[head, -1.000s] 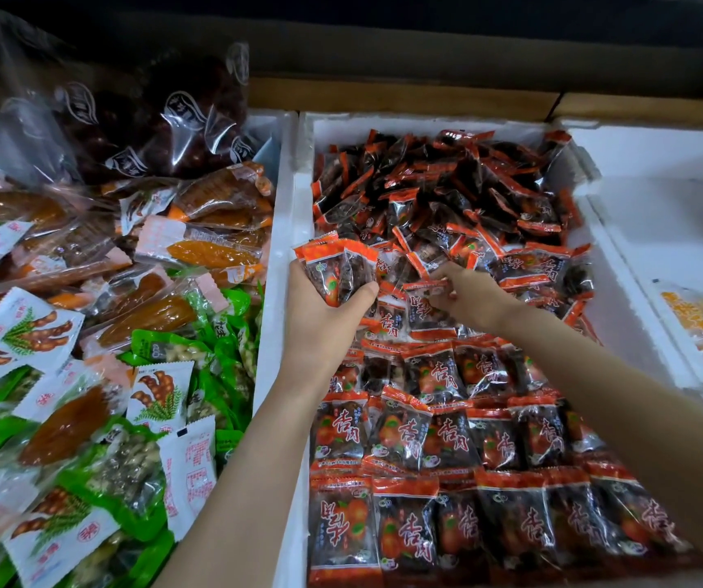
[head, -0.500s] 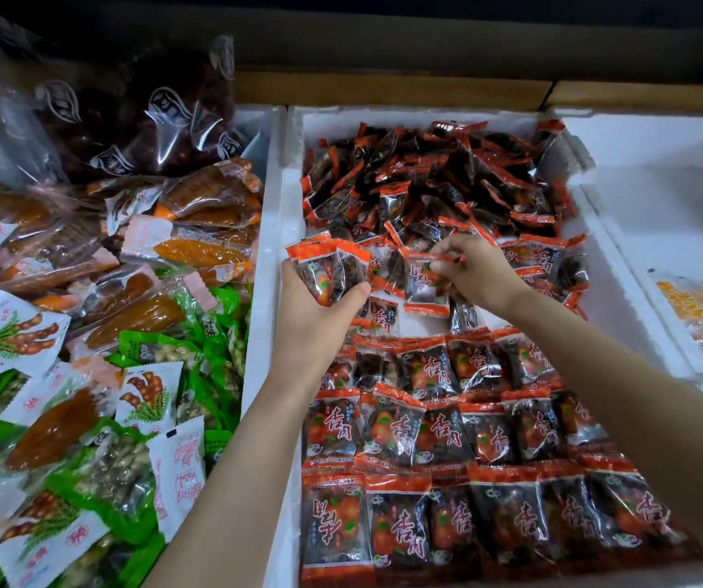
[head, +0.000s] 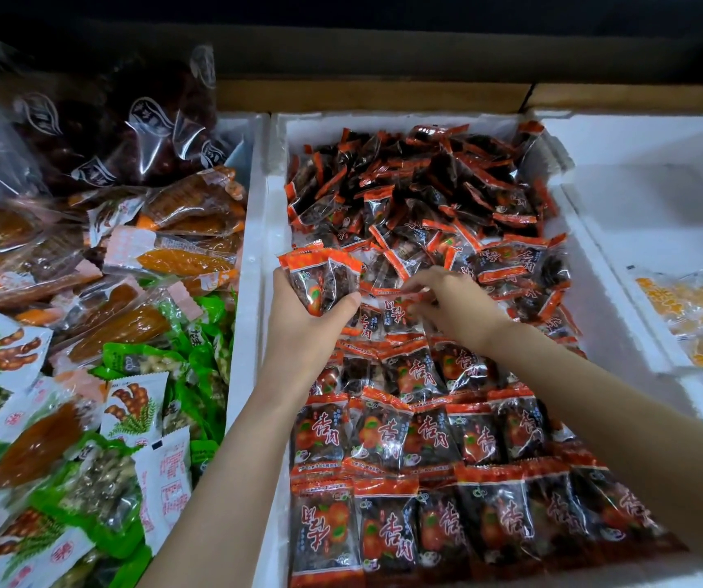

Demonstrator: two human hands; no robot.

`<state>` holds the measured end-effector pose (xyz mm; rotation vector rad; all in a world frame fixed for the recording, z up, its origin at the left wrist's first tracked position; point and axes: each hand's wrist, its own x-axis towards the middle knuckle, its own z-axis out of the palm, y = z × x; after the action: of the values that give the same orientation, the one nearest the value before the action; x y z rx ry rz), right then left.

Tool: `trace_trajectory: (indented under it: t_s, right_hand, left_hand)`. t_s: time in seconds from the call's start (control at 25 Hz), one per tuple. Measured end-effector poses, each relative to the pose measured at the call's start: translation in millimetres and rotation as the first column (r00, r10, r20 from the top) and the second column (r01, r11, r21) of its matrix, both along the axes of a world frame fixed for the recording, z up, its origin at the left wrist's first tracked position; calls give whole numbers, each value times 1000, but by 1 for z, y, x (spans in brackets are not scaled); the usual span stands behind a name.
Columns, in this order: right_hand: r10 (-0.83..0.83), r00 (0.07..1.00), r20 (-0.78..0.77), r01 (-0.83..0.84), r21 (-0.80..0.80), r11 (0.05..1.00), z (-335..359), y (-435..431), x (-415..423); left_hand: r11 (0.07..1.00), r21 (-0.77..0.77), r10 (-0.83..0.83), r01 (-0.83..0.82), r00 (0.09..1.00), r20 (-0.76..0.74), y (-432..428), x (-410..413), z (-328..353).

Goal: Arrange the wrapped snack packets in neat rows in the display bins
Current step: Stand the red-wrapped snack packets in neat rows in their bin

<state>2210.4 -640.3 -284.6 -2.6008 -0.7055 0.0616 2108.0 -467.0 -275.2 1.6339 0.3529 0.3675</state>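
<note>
In the middle bin (head: 383,126) of three, left hand (head: 303,333) grips three packets (head: 320,282); right hand (head: 455,307) (fingers blurred) pinches one packet (head: 398,305).

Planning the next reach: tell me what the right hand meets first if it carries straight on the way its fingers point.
The right hand has its fingers pointing left. It would likely meet first the loose packet right at them, then the left hand at its thumb; depth is unclear.
</note>
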Motion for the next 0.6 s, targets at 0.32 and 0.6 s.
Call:
trace_trajectory:
  t_s: [0.32, 0.6]
  right_hand:
    - [-207, 978, -4, 202, -213, 956, -6, -22, 5]
    - [-229, 973, 13, 229, -104, 968, -2, -13, 7]
  left_hand:
    - [998, 60, -12, 15, 999, -49, -5, -5, 2]
    - [999, 43, -11, 14, 998, -65, -25, 5, 11]
